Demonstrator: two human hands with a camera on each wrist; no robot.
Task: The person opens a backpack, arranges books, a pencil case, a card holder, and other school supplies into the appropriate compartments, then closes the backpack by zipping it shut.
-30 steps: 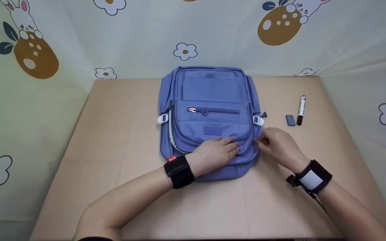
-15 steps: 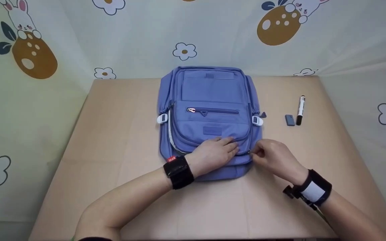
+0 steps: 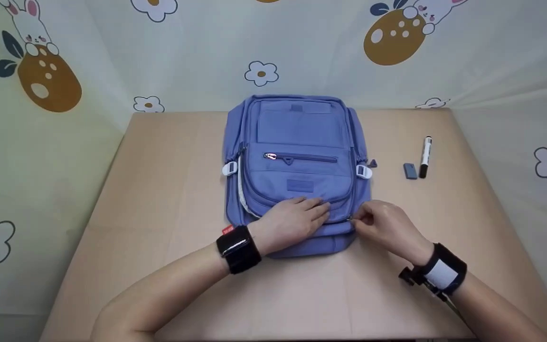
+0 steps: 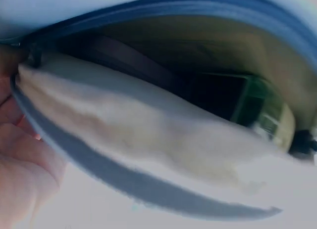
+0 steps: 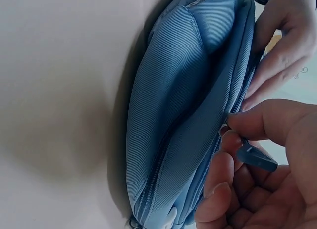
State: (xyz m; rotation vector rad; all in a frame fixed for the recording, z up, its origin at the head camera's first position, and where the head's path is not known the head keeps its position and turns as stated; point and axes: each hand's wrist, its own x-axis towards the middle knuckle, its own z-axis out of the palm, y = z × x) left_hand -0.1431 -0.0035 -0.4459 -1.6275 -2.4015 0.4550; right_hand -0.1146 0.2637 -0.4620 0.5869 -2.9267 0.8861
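A blue backpack (image 3: 302,128) lies front up on the table. My left hand (image 3: 292,221) rests on its lower front with the fingers extended. Beside the pack's lower right corner, my right hand (image 3: 387,230) pinches a zipper pull (image 5: 255,157) between thumb and finger; in the right wrist view the pull's dark tab pokes out from the fingers. The left wrist view looks into the gaping pocket, whose pale lining (image 4: 148,120) shows. Inside lies a green and dark object (image 4: 260,108), partly hidden, its kind unclear.
Right of the backpack lie a small blue-grey block (image 3: 410,171) and a white marker (image 3: 426,156) with black ends. A patterned curtain (image 3: 197,57) stands behind the table (image 3: 169,190) and along its sides.
My right hand has travelled with the zipper pull from the pack's right side down and left round the lower corner. My left hand has slid slightly left over the front.
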